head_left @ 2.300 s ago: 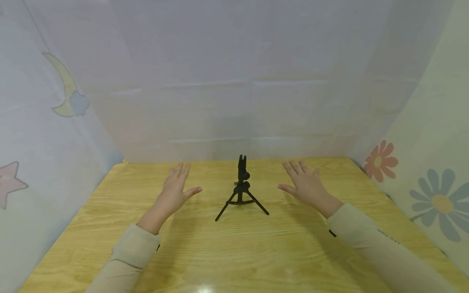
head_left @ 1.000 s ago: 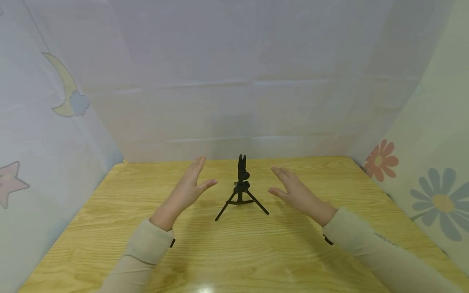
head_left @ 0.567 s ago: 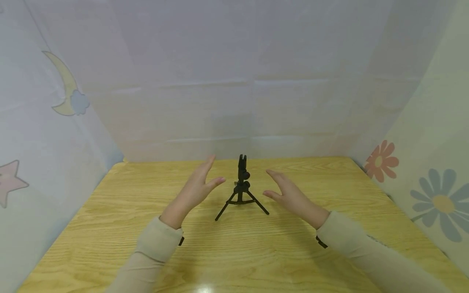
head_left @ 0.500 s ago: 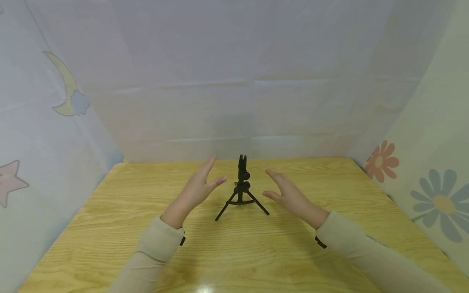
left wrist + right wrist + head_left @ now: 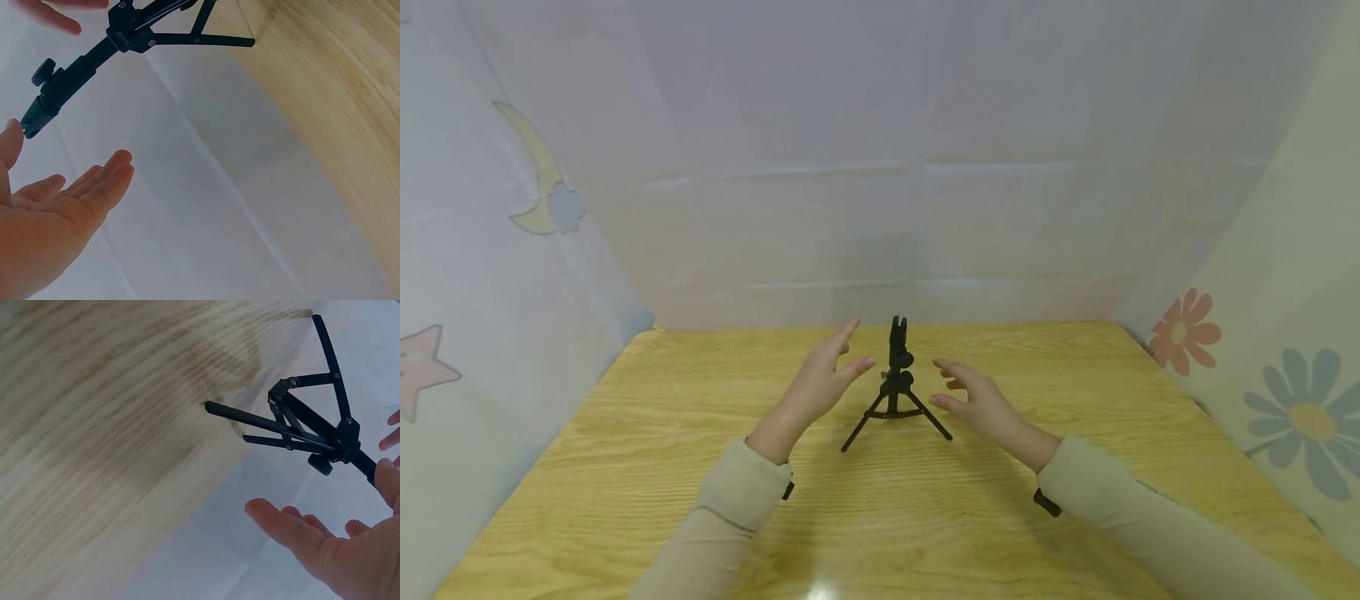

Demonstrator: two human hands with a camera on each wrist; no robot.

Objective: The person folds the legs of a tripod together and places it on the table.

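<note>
A small black tripod stands upright on the wooden table, its legs spread. Its top is forked, and round knobs sit on the post; the left wrist view shows one knob close up. My left hand hovers just left of the post, fingers extended and thumb pointing toward it. On the other side, my right hand is held a little farther off, its fingers slightly bent. Neither hand appears to touch the tripod. In the right wrist view, the right thumb overlaps the post's upper part and hides it.
The pale wooden table reaches back to a light cloth wall. Side walls carry a moon, a star and flower prints. Dark bands show at both sleeve cuffs.
Both hands have moved inward toward the tripod from either side. Their fingers were spread wider earlier, and the right fingers now bend slightly. The tripod stays in place.
</note>
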